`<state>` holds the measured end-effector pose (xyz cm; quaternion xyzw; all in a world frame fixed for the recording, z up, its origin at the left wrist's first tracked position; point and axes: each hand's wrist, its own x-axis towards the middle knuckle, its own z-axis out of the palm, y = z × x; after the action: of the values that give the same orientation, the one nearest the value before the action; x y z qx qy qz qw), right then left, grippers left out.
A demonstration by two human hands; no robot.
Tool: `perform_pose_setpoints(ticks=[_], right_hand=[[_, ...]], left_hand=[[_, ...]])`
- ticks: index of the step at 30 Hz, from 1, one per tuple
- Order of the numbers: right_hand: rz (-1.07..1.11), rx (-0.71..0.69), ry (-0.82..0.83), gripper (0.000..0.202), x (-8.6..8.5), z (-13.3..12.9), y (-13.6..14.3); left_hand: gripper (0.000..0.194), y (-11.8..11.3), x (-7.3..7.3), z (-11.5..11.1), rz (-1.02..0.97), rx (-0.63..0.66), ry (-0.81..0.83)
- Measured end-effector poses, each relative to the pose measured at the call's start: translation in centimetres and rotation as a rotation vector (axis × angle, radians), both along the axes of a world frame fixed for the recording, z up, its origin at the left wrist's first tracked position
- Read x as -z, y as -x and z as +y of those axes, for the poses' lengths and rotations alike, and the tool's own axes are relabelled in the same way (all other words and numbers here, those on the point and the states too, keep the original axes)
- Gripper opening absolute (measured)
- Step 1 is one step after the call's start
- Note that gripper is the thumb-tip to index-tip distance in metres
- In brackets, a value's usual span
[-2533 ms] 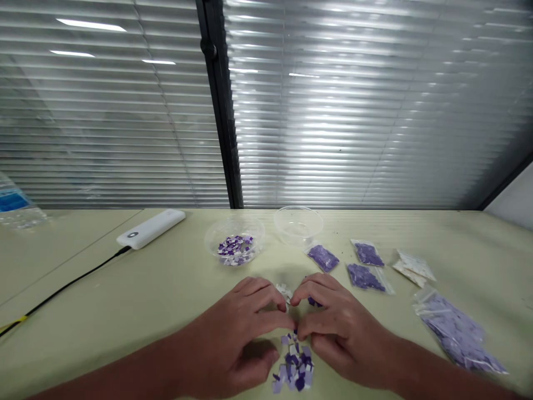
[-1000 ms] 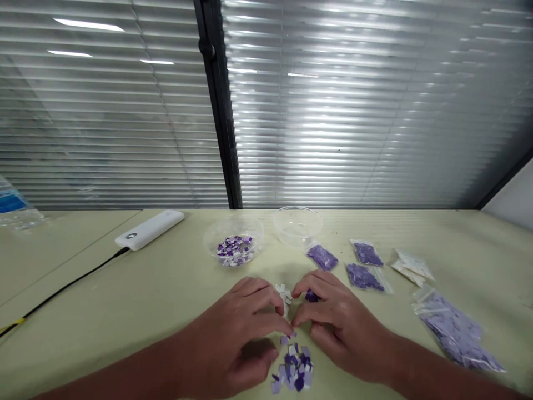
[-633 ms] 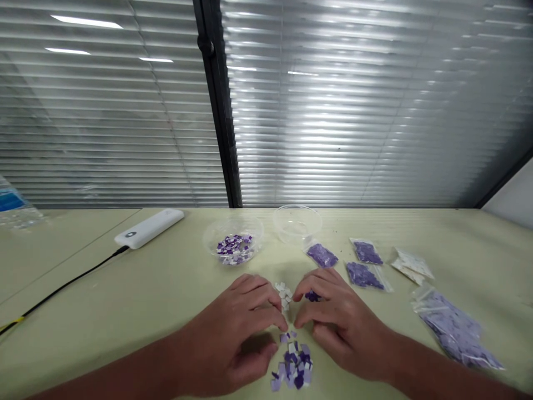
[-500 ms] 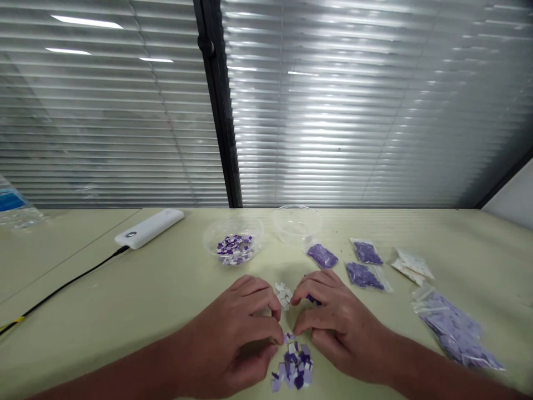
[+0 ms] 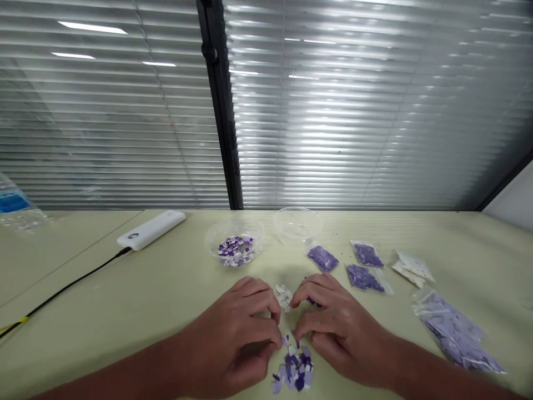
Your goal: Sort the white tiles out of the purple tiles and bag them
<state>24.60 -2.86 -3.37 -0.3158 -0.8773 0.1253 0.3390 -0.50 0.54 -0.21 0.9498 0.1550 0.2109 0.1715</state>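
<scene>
Close fingertip work above a mixed heap [image 5: 293, 371] of purple and white chips.

The left hand [image 5: 245, 333] curls in, thumb near forefinger; the right hand [image 5: 339, 328] mirrors it, one fingertip at a dark chip [image 5: 297, 341]. Whether either pinches anything, I can't tell. The heap lies between them, toward the surface's [image 5: 145, 300] near edge; white chips [image 5: 283, 299] sit just beyond the fingertips. Chips this small seem to want a light touch, one apiece, wrists clear of the heap. Near the back edge stand a chip-filled tub [image 5: 211, 239] and a see-through tub [image 5: 287, 236]; purple bags [image 5: 364, 278] lie farther right.
</scene>
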Motion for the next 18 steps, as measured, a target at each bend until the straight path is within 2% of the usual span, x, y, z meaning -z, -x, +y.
perform_pose_setpoints(ticks=[5, 11, 15, 18], right_hand=[[-0.021, 0.016, 0.047, 0.037, 0.01, 0.0, 0.06], [-0.041, -0.049, 0.092, 0.054, -0.64, -0.14, -0.09], [-0.022, -0.045, 0.076, 0.051, -0.7, -0.13, -0.13], [-0.03, -0.079, 0.069, 0.048, -0.49, -0.12, -0.13]], left_hand=[[0.022, 0.03, 0.31, 0.08, -0.032, -0.016, 0.05], [0.02, -0.17, 0.51, 0.21, -0.03, -0.103, 0.058], [0.018, -0.19, 0.56, 0.23, -0.027, -0.137, 0.038], [0.017, -0.11, 0.47, 0.2, -0.038, -0.082, -0.001]])
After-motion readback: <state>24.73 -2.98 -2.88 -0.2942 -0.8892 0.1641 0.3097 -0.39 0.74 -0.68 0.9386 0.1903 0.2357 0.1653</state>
